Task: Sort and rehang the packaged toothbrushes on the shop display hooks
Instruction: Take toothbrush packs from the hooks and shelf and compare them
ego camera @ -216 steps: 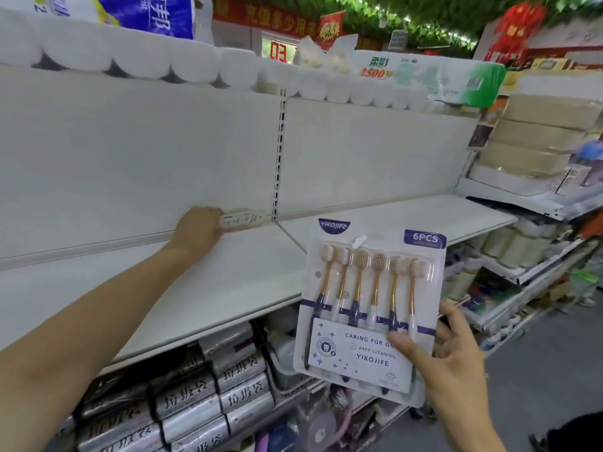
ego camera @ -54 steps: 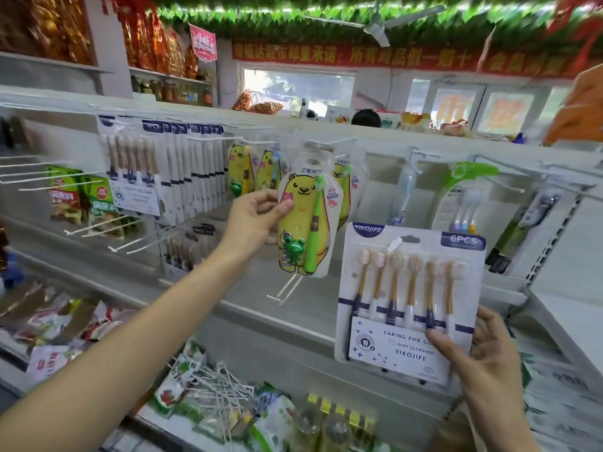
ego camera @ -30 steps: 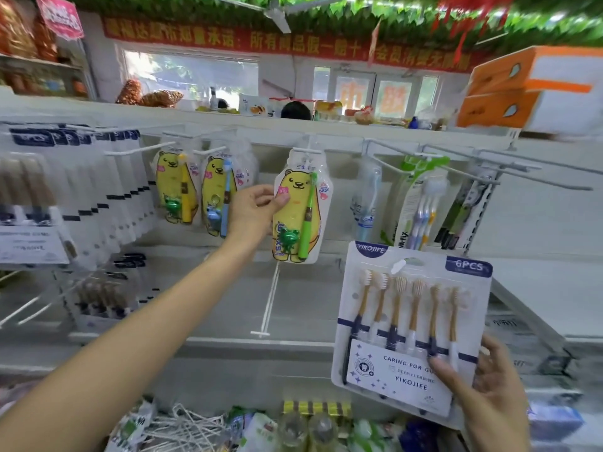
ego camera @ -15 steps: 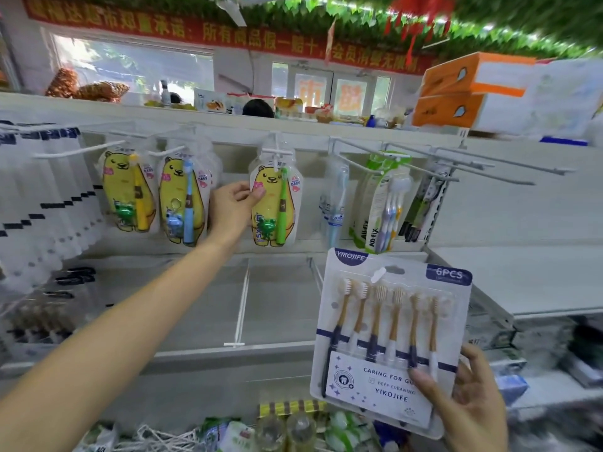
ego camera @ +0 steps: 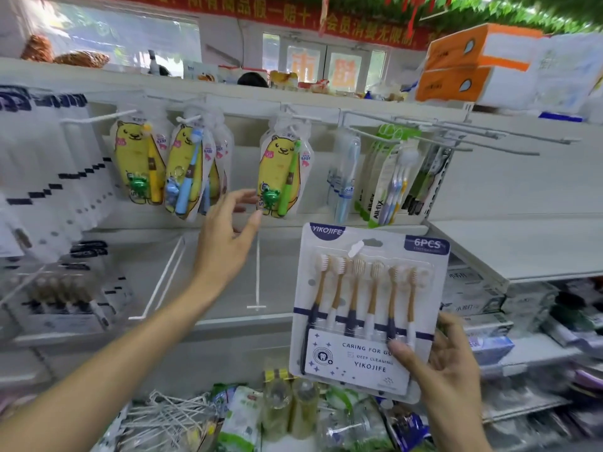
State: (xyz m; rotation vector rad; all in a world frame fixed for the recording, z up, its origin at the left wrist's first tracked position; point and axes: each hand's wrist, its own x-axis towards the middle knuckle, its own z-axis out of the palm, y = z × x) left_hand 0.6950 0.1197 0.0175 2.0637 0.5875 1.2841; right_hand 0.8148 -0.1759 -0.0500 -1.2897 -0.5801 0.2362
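Left hand (ego camera: 228, 236): fingers spread and relaxed, grasping nothing, tips just beside the lower edge of the green bear pack (ego camera: 283, 177), which hangs from its own display hook (ego camera: 293, 120); actual contact cannot be confirmed. Right hand (ego camera: 447, 363): thumb pressed on the front and fingers curled behind the lower right corner of the six-brush card (ego camera: 365, 305), held upright, off any hook, below the hung row. Judged step: the bear pack appears hung, and the six-brush card is next to be placed. The next move calls for finding its matching row, probably the white cards (ego camera: 55, 177) at far left, and threading the slot near the card's top over a peg. Materials: the card is stiff, flat, glossy board with a clear moulded blister over six slim brushes; the bear packs are soft, shiny, pouch-like with rounded outlines; the hooks are thin white wire, several of them bare (ego camera: 489, 138) at upper right.
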